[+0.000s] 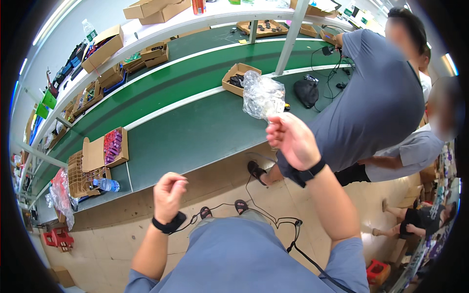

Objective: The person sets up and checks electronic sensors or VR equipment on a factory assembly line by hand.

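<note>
You are holding your left hand [168, 198] narrowly curled, your right hand [294, 141] likewise just beside the clear bag [264, 95] lying right on the green bench [195, 139]; whether it's gripping, I cannot tell.

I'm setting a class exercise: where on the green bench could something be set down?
A bare stretch of green bench lies between the purple-filled carton and the clear plastic bag. It's crowded around the bag, beside the small carton and black pouch, and leftward, with the bottle and divided carton.
</note>
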The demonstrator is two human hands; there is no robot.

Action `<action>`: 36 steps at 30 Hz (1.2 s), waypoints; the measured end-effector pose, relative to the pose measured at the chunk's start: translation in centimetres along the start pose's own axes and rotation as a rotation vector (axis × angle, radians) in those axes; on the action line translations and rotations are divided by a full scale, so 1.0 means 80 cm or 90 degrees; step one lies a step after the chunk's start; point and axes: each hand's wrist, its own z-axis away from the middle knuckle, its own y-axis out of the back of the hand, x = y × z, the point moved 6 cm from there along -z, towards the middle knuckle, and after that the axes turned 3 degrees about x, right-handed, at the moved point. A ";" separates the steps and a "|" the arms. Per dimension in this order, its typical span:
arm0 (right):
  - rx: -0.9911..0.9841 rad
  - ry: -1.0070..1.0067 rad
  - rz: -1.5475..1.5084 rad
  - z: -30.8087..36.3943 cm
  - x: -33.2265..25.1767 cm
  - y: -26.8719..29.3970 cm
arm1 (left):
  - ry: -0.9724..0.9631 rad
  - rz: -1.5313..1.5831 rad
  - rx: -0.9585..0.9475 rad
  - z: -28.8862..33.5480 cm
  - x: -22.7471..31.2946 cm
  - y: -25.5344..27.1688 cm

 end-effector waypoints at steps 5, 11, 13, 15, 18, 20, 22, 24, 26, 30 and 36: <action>-0.112 -0.037 0.009 0.042 -0.034 0.012 | 0.144 -0.060 0.119 0.019 -0.084 0.112; 0.104 0.098 0.114 0.038 0.079 0.085 | 0.295 -0.244 0.280 0.114 -0.212 0.225; 0.059 0.036 0.270 0.064 0.171 0.083 | 0.322 -0.334 0.234 0.176 -0.278 0.252; -0.080 -0.072 0.451 0.107 0.271 0.081 | 0.489 -0.327 0.160 0.239 -0.323 0.250; -0.205 -0.222 0.627 0.152 0.340 0.063 | 0.602 -0.277 0.207 0.310 -0.330 0.244; -0.234 -0.279 0.641 0.149 0.361 0.056 | 0.641 -0.147 0.342 0.338 -0.325 0.254; -0.254 -0.282 0.667 0.131 0.364 0.038 | 0.569 -0.156 0.418 0.350 -0.324 0.295; -0.219 -0.319 0.655 0.106 0.362 0.026 | 0.486 -0.204 0.476 0.329 -0.318 0.348; -0.080 -0.344 0.315 0.072 0.371 0.044 | 0.425 -0.210 0.489 0.294 -0.313 0.396; 0.142 -0.305 0.180 0.002 0.351 -0.002 | 0.254 -0.031 0.497 0.239 -0.330 0.530; 0.035 -0.107 0.753 0.030 0.415 -0.038 | 0.057 -0.113 0.516 0.139 -0.296 0.670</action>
